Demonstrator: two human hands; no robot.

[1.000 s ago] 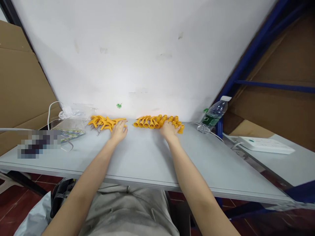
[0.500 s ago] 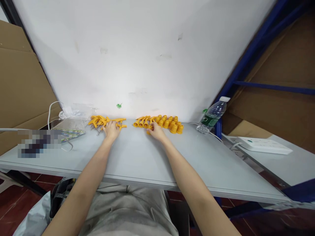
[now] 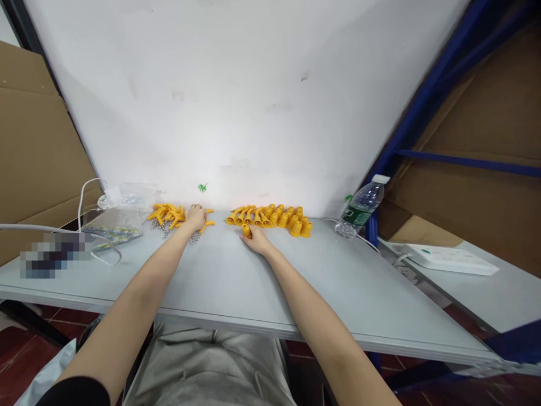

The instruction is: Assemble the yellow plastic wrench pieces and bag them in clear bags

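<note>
Two heaps of small orange plastic parts lie along the far edge of a grey table [image 3: 236,293]. The left heap [image 3: 167,214] is of T-shaped pieces with short metal chains. The right heap [image 3: 274,218] is of cone-shaped caps. My left hand [image 3: 195,217] rests on the right end of the left heap, its fingers curled around one chained piece. My right hand [image 3: 256,239] sits just in front of the caps and pinches one orange cap [image 3: 246,230] at its fingertips.
A clear plastic bag [image 3: 120,217] and a white cable [image 3: 87,189] lie at the far left. A water bottle [image 3: 360,207] stands at the far right, and a white power strip [image 3: 448,258] lies on the neighbouring table. A white wall rises behind, with cardboard sheets on both sides.
My right hand has drawn left and back from the caps with one cap in its fingers. My left hand has stayed at the left heap and closed over a chained piece.
</note>
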